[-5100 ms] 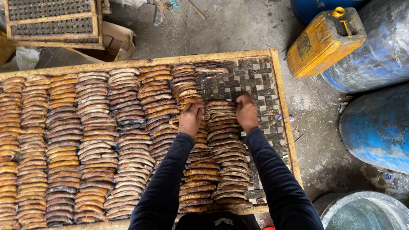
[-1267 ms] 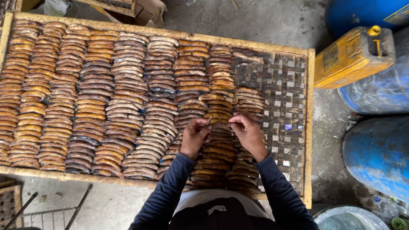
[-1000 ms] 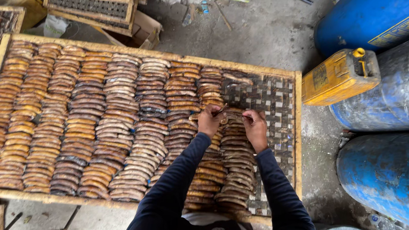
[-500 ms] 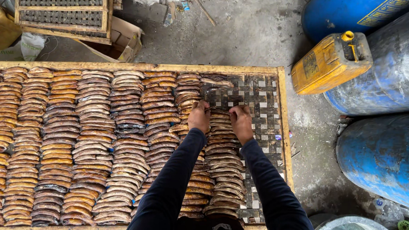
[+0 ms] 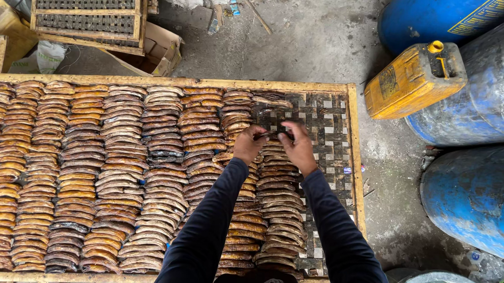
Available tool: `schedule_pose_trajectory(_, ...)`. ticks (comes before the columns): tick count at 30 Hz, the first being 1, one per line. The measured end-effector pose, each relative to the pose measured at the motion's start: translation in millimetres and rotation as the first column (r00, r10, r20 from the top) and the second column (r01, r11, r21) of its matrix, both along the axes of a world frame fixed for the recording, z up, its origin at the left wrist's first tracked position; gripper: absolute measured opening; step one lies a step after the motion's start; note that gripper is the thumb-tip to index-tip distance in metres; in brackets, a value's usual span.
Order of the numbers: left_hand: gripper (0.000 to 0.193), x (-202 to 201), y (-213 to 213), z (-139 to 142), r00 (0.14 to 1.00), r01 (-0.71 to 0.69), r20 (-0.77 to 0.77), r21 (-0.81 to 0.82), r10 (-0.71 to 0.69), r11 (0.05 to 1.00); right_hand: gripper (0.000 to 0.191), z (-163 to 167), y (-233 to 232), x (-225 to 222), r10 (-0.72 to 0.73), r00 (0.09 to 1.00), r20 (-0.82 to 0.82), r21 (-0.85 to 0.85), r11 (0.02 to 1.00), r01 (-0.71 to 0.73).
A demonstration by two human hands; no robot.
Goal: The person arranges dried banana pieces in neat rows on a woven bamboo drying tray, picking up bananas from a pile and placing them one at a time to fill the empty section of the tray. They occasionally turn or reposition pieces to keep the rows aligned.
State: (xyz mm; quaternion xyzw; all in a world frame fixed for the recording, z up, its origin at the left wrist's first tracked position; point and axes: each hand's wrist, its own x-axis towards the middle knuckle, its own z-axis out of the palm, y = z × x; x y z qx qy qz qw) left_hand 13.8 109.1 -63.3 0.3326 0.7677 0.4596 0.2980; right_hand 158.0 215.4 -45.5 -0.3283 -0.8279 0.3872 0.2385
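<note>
Head view: your left hand (image 5: 248,146) and right hand (image 5: 299,147) sit close together at the far end of the rightmost row, fingers curled and pinched on one dark, flat, curved dried strip (image 5: 274,132) held just over the bare woven lattice of the wooden-framed drying tray (image 5: 350,163). You risk dropping it crooked or overlapping the brown strips of the neighbouring row (image 5: 236,115), because both hands hide the landing spot. Your dark sleeves (image 5: 215,213) hang low over the laid rows, so a careless pull-back could shift them.
</note>
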Motion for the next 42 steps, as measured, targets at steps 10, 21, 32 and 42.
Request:
schedule_pose_trajectory(10,0.027,-21,-1,0,0.994,0.051,0.096,0.043,-0.055,0.998,0.015,-4,21,-11,0.001,0.990,-0.144,-0.171,0.985,-0.026)
schedule_pose_trajectory(21,0.015,-15,-2,-10,0.927,0.077,-0.374,0.175,-0.006,0.982,0.013,-15,21,-1,0.040,0.998,-0.057,0.088,0.996,-0.035)
schedule_pose_trajectory(32,0.025,-15,2,-10,0.889,0.129,-0.441,-0.011,-0.121,0.992,0.017,-26,19,12,0.022,0.994,0.107,0.230,0.972,-0.046)
schedule_pose_trajectory(42,0.023,-19,-14,-15,0.917,-0.318,0.323,0.233,0.235,0.919,0.049,-18,7,2,0.133,0.954,0.268,0.256,0.945,-0.204)
